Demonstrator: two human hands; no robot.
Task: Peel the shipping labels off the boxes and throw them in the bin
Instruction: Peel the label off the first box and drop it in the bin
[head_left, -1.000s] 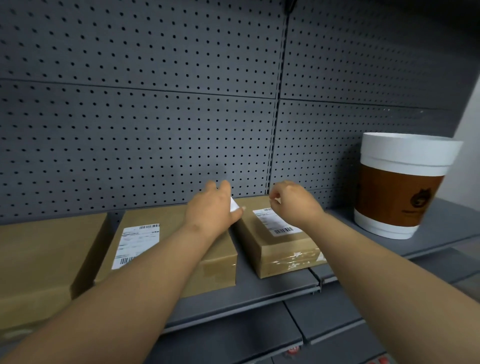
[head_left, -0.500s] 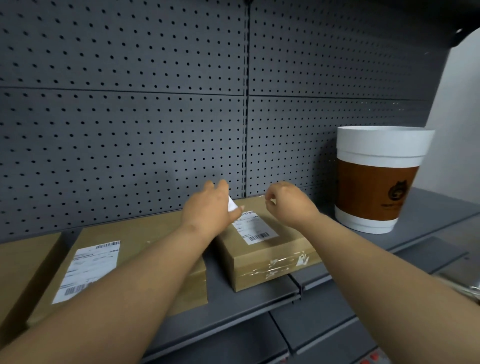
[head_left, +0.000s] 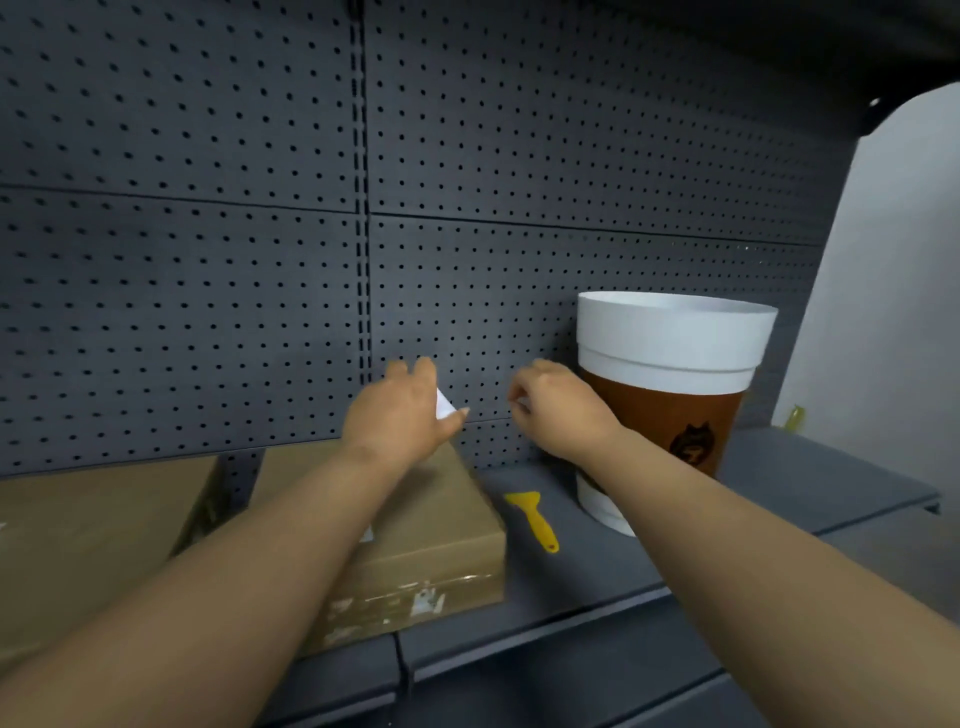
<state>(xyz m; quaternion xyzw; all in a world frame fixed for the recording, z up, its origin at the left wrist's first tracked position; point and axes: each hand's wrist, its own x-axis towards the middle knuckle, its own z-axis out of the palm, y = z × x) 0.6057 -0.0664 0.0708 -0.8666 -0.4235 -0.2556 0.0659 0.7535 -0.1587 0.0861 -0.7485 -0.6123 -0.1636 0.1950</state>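
Both hands have lifted off the box and swung right toward the bin since 1 second ago, and the view has turned with them. The left hand (head_left: 402, 410) now hangs above the far end of the small box (head_left: 431, 525), its fingers (head_left: 415, 371) grasping a white scrap of peeled label (head_left: 443, 406) that sticks out on its right side. The right hand (head_left: 558, 402) is raised just left of the cup-shaped bin (head_left: 670, 353), fingers clenched; a small white bit shows at the fingertips, but whether it is label paper being pinched I cannot tell.

The label that sat on top of the small box 0.5 seconds ago is no longer visible there; the left forearm covers part of the top, with only a pale sliver showing at its edge, so the peel on this box looks done or nearly so. A yellow scraper (head_left: 532, 517) has come into sight on the shelf (head_left: 597, 587) between the small box and the bin. A second box (head_left: 93, 540) lies at the far left, its label out of view.

My reading: the peeling step is over for this box and the carry to the bin is under way. The bin's open rim stands higher than both hands, so they would need to rise further to drop the paper in.
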